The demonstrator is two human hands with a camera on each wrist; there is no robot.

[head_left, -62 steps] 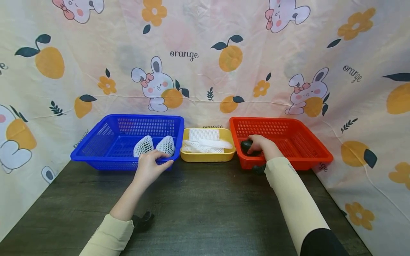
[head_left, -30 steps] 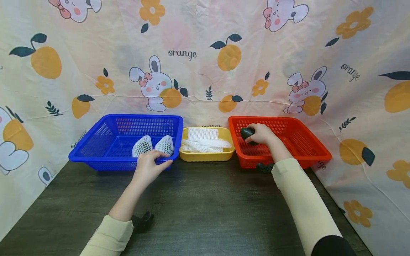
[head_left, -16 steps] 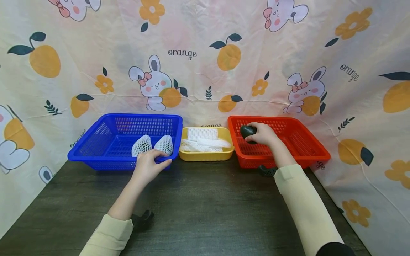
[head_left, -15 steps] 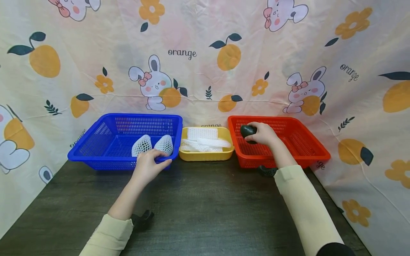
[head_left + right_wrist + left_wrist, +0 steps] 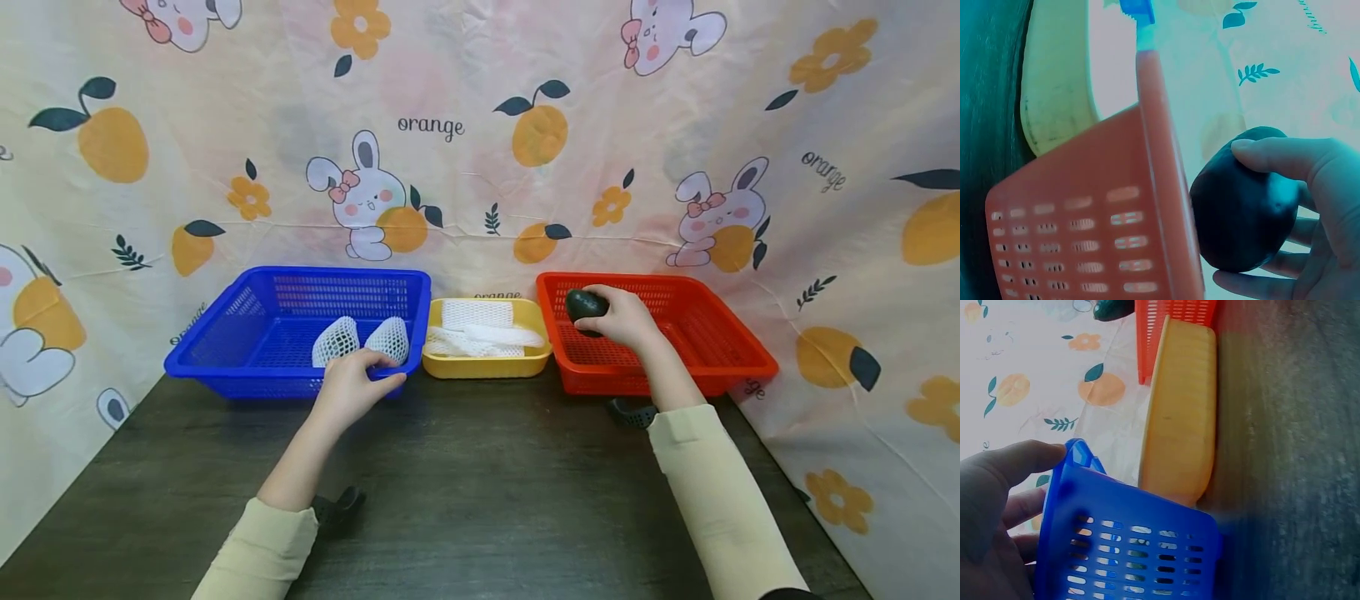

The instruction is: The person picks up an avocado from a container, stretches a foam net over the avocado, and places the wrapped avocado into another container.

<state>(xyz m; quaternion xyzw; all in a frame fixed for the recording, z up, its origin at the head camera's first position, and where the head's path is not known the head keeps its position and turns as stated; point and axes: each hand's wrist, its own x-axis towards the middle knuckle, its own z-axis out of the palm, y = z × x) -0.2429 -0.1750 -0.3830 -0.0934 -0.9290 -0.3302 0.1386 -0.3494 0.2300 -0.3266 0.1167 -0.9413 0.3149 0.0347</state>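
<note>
A smooth, dark green avocado (image 5: 587,306) is held in my right hand (image 5: 622,318) above the left end of the red basket (image 5: 667,385). In the right wrist view, the thumb lies on one side of the avocado (image 5: 1244,206) and the fingers on the other, beside the basket's rim. My left hand (image 5: 351,390) grips the front rim of the blue basket (image 5: 247,379) near its right corner; the left wrist view has the thumb on the rim and fingers behind it. Inside the blue basket are two white foam-netted pieces (image 5: 387,340), partly hidden by the hand.
A small yellow tray (image 5: 483,368) with white foam nets (image 5: 480,333) stands between the two baskets. All three sit at the back of a dark wooden table (image 5: 480,492), against a printed cloth (image 5: 465,192). A black strap piece (image 5: 632,412) hangs below my right wrist.
My right hand has lifted the avocado up from inside the red basket and now holds it nearly still above. My left hand stays on the blue basket's rim.
</note>
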